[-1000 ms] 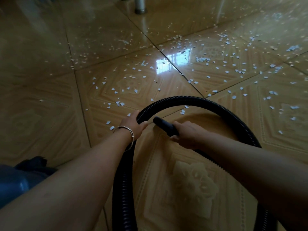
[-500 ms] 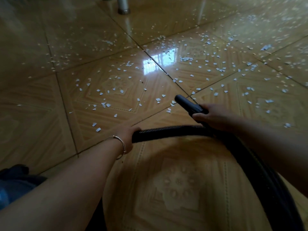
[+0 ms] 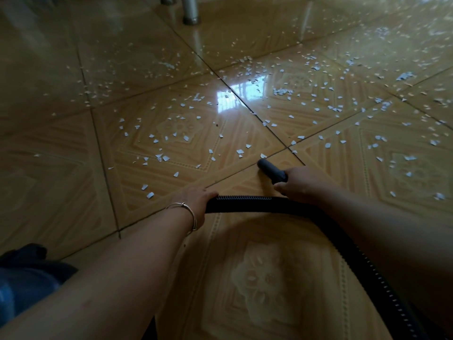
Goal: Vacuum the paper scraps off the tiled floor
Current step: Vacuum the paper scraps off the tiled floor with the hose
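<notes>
Right hand point(image 3: 300, 184) grips the nozzle point(image 3: 270, 169) at mid-frame, left hand point(image 3: 196, 201) holds the ribbed hose point(image 3: 241, 203); nearest paper scraps point(image 3: 262, 156) lie just ahead, so push forward next.

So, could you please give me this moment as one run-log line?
right hand: grips nozzle | left hand: grips hose | paper scraps: ahead of nozzle, on floor
</notes>
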`<state>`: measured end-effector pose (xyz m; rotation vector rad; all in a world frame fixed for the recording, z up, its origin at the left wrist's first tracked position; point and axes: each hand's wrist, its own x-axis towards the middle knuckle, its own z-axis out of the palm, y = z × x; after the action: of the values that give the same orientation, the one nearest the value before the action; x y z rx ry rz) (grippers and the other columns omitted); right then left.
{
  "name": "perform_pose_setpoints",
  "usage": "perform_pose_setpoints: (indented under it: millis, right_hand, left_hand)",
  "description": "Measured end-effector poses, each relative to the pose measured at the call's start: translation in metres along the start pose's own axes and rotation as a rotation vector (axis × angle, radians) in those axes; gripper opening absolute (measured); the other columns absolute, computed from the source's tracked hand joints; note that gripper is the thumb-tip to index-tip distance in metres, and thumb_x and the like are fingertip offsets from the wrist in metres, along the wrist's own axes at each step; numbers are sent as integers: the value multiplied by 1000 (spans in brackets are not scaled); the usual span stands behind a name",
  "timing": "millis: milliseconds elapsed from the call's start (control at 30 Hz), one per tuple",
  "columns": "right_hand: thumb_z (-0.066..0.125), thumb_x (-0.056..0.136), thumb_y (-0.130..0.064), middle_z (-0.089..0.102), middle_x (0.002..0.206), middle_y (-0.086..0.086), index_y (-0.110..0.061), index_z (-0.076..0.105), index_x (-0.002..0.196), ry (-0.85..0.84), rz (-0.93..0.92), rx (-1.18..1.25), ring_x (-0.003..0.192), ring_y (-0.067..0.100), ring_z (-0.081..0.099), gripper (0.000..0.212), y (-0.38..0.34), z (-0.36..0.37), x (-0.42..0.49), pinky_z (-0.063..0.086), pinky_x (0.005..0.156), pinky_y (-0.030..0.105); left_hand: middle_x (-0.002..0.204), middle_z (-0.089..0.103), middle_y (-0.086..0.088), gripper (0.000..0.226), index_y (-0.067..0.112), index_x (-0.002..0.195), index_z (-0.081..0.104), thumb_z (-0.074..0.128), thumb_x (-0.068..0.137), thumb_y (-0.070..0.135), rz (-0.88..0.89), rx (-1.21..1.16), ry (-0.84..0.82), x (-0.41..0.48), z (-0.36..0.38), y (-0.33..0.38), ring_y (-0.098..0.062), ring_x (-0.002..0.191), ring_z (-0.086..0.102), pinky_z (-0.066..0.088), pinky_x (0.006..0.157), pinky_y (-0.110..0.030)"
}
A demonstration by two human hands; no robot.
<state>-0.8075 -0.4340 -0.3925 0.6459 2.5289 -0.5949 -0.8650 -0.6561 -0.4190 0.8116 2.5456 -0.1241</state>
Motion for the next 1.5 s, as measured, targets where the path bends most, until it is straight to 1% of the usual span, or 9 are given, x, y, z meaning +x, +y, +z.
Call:
perform_pose_setpoints:
  millis: [100,233,600,767,967,1067,1200,1367,1500]
  right_hand:
    - [56,95,-33,53,93,6,-7,56,120,51,42,-11,78,15,50,36,-1,-2,10,32,54,22]
    - [57,94,-31,57,103,9,-7,55,122,38,2,28,88,18,52,37,-17,1,25,38,72,26]
    - [54,95,-33,51,97,9,-5,55,124,92,-29,-60,83,18,49,40,-53,-4,51,36,61,23]
    - [58,93,-28,52,96,4,-10,55,124,-32,-235,-46,88,16,51,36,-79,20,45,41,77,26]
    - [56,94,-32,52,92,4,-10,54,124,15,-190,-78,83,17,52,38,-96,17,57,40,71,28]
    - [58,92,-33,54,95,6,-8,56,123,-9,-266,-118,89,22,56,40,-108,25,55,42,73,28]
    - [59,92,-32,51,86,1,-10,57,120,-51,-333,-188,77,15,49,35,-110,26,36,35,65,21]
    - [58,92,-33,60,102,8,-11,58,119,-93,-425,-240,95,23,58,35,-132,44,24,40,73,25]
    - [58,92,-34,58,101,7,-12,57,125,-90,-417,-243,99,24,58,40,-148,46,22,44,77,27]
  left_hand:
    - [137,42,3,75,31,139,34,54,78,-8,13,2,19,3,-1,-4,-19,124,42,44,96,-29]
    - [134,44,4,75,32,139,35,53,78,-6,13,6,23,10,0,-9,-18,122,42,44,96,-31]
    - [130,43,-1,68,37,141,31,49,87,0,-27,-40,43,22,9,-27,-22,120,45,40,92,-31]
    - [133,44,2,66,38,141,31,52,88,4,-22,-54,38,29,12,-33,-20,123,44,40,94,-33]
    - [134,45,4,68,38,139,34,53,84,2,-18,-80,37,28,18,-40,-19,124,44,39,95,-34]
    - [136,46,5,62,38,136,39,54,86,6,-24,-135,54,22,17,-44,-19,125,43,37,96,-36]
    - [134,48,4,57,39,135,41,51,88,9,-36,-172,67,11,24,-52,-19,124,44,36,99,-34]
    - [130,50,-1,58,37,139,37,51,89,11,-49,-105,24,7,27,-55,-24,120,47,41,98,-34]
    - [130,49,-3,60,36,138,39,55,86,10,-84,-148,-17,-5,34,-65,-26,122,46,39,101,-36]
